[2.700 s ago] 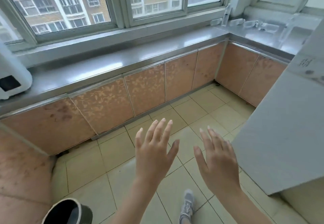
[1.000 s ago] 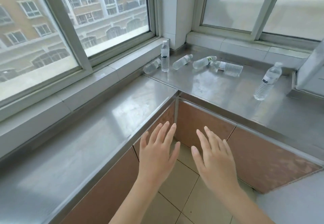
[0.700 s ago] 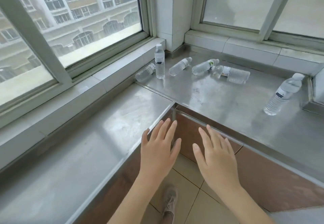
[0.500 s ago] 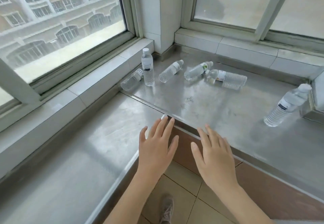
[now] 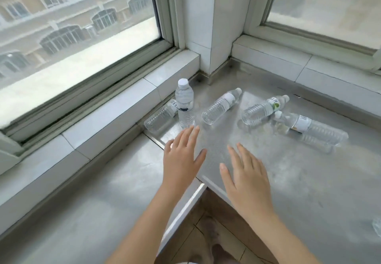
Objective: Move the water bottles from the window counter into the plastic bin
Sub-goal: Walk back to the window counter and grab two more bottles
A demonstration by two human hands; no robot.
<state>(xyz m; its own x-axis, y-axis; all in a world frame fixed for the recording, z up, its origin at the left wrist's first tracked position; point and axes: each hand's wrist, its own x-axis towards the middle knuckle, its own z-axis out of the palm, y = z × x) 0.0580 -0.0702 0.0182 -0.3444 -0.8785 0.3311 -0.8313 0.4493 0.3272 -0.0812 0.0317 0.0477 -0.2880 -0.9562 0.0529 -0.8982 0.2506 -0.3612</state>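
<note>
Left hand (image 5: 181, 158) and right hand (image 5: 246, 181) both spread flat, empty, above steel corner counter (image 5: 288, 181); just beyond, one upright clear plastic water bottle (image 5: 184, 103) among four lying ones.

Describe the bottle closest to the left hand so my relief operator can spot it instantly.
Start at the white pillar where the two windows meet, then drop to the steel counter below. The bottle sits left of the cluster, just beyond the left hand. It alone stands upright; its neighbours lie flat.
</note>
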